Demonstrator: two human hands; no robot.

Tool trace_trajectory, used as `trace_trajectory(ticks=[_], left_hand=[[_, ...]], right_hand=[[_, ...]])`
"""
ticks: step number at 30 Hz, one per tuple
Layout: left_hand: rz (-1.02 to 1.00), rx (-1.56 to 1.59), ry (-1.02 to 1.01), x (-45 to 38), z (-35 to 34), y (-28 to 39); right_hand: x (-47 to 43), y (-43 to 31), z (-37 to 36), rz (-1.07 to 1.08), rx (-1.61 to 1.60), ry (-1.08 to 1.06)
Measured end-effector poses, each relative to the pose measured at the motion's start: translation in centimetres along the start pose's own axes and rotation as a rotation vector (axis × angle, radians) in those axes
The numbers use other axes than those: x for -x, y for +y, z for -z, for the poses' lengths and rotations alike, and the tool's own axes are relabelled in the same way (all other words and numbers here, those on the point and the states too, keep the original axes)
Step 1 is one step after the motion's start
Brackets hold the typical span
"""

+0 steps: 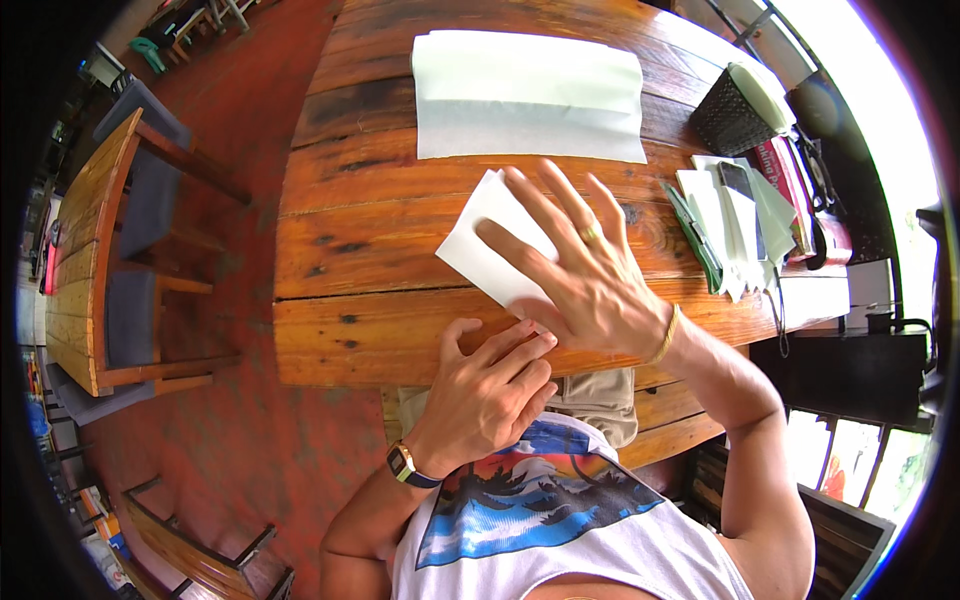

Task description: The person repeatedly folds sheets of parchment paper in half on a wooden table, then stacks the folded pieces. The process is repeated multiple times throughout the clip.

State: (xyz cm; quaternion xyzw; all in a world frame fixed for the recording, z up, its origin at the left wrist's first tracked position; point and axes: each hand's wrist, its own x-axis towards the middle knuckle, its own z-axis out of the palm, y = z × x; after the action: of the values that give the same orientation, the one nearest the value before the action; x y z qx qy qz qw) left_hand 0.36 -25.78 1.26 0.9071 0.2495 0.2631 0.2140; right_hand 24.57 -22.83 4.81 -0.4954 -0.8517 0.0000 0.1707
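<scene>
A folded sheet of white paper (pixel 487 236) lies slantwise on the wooden table (pixel 360 262) near its front edge. My right hand (pixel 585 277) is spread over the paper with its fingers apart, covering the right part of it. Whether the palm presses down is hard to tell. At the paper's near corner, the fingertips of my left hand (pixel 487 390) touch or almost touch it; the thumb stands apart from the curled fingers, and I see nothing between them. Farther back on the table lies a stack of white paper sheets (pixel 529 97), with its front edges staggered.
On the right are a pile of papers (pixel 705 195) with a phone (pixel 739 180) on it, a green item (pixel 694 240), a red book (pixel 776 161) and a dark woven basket (pixel 724 112). A second table (pixel 82 247) with grey-cushioned chairs (pixel 150 202) stands left across the red floor (pixel 240 300).
</scene>
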Motion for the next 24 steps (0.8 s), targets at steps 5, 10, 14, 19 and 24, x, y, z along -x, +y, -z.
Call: trace_trajectory(ticks=[5, 10, 14, 19, 24], left_hand=[[-0.007, -0.054, -0.023, -0.3, -0.1, 0.1], [-0.059, -0.104, -0.045, -1.3, 0.4, 0.1], [-0.116, -0.142, -0.105, -2.2, 0.8, 0.2], [-0.199, -0.163, -0.201, -2.7, 1.0, 1.1], [-0.305, 0.074, -0.155, -5.8, 1.6, 2.4]], right_hand=[[4.9, 1.2, -0.9, -0.275, 0.025, 0.099], [6.2, 6.1, -1.2, -0.479, 0.141, 0.175], [6.6, 6.4, -0.6, -0.480, 0.044, 0.199], [10.5, 7.1, 3.8, -0.507, 0.009, 0.482], [17.4, 12.6, 9.5, -0.832, 0.194, 0.608]])
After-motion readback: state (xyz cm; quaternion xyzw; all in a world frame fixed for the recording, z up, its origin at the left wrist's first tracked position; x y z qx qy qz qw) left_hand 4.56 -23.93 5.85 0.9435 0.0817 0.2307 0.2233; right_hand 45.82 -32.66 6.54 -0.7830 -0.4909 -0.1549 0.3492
